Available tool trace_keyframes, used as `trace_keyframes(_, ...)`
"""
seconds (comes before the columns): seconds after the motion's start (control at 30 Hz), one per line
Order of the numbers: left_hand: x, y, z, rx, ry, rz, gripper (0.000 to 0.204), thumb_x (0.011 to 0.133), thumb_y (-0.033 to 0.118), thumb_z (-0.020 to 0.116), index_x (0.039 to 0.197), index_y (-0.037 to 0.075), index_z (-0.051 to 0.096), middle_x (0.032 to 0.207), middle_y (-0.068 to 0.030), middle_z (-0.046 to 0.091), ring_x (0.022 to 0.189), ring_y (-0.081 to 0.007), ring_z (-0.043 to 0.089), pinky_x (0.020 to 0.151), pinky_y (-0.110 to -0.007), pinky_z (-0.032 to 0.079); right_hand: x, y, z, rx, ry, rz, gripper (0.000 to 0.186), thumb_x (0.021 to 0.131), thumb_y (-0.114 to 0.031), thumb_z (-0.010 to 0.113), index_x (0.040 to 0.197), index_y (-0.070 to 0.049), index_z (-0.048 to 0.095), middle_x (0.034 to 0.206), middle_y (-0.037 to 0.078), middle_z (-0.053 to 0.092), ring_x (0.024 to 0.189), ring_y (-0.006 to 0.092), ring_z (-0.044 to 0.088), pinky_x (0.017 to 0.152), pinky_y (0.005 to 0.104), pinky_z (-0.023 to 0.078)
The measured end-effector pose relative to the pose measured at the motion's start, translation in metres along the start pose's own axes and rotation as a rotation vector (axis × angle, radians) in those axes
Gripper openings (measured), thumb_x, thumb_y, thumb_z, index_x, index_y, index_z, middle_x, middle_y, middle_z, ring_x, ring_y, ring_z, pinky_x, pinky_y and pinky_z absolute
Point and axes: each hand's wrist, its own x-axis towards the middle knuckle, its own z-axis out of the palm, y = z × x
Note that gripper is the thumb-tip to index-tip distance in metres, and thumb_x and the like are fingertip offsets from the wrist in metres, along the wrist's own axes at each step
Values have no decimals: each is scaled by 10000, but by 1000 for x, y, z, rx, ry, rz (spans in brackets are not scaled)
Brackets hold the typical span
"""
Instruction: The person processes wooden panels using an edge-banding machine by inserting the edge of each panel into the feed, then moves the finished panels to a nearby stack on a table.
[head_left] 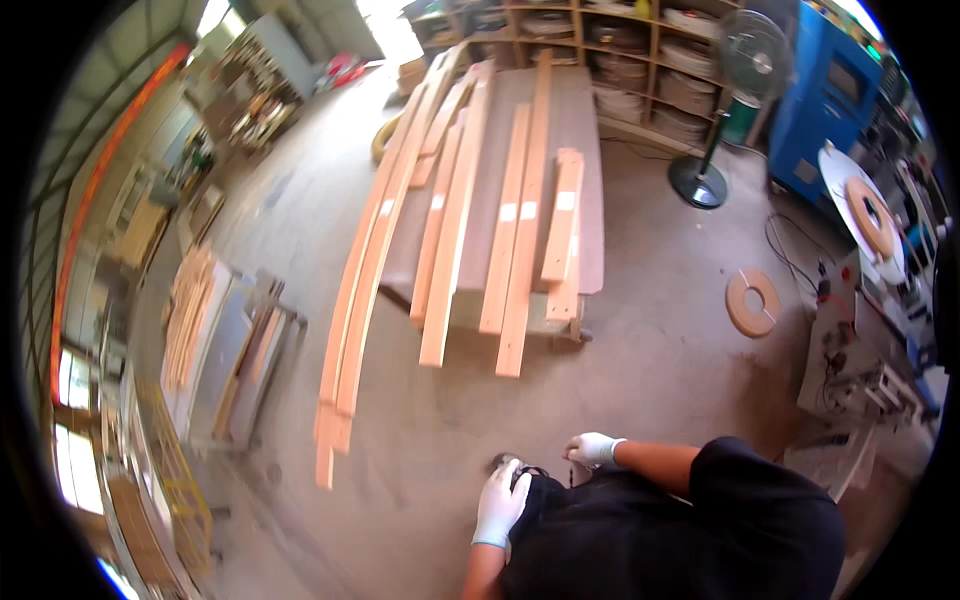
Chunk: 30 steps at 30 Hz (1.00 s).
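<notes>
My left hand [502, 504], in a white glove, hangs in front of my dark clothing. Its thumb stands apart from the fingers, and nothing shows in it. My right hand [595, 449], gloved the same way, hangs farther right with loosely bent fingers and no visible object in it. Beyond both hands is a table [575, 105] carrying several long light-brown wooden boards [465, 225]. Some of the boards stick out past its near edge. Two shorter boards [563, 220] overlap at the table's right side. White labels show on several boards. Neither hand touches the wood.
Left of the table stands a cart [228, 345] with wooden strips. To the right are a standing fan [708, 165], a brown ring-shaped roll [752, 303] on the floor, cables, and a grey machine [860, 350]. Shelves [655, 70] with coiled rolls line the back beside a blue cabinet [825, 100].
</notes>
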Motion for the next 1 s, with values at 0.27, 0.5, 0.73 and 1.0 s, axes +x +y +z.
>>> trace_keyframes(0.27, 180, -114, 36, -1092, -222, -771, 723, 985, 411, 533, 1544, 89, 206, 1600, -184, 218, 1477, -340, 216, 1160, -461, 263, -46, -3, -49, 460, 355, 216, 521, 941, -464, 556, 1262, -59, 629, 1224, 183, 658, 1167, 329, 606, 1000, 381, 456)
trace_keyframes(0.5, 289, -160, 62, -1227, -325, -957, 329, 930, 352, 636, 1172, 146, 556, 976, -47, 665, 837, -242, 629, 714, -411, 533, -45, -76, -66, 516, 519, 197, 510, 953, -461, 545, 1277, -74, 615, 1241, 175, 648, 1198, 310, 585, 1016, 375, 444)
trace_keyframes(0.73, 269, -48, -50, -1036, -786, -297, 318, 975, 282, 585, 1213, 79, 523, 1018, -89, 655, 849, -242, 677, 732, -364, 558, -30, -162, -76, 514, 697, 46, 692, 962, -466, 551, 1490, -62, 358, 1482, 228, 416, 1368, 348, 418, 1115, 409, 349)
trace_keyframes(1.0, 247, 77, -31, -529, -1358, 113, 630, 980, 449, 560, 1384, -14, 417, 1133, -143, 647, 958, -284, 687, 844, -410, 561, -61, -179, -85, 1053, 1243, -82, 489, 1000, -313, 520, 1455, -144, 456, 1353, 150, 578, 1173, 252, 583, 1023, 347, 426)
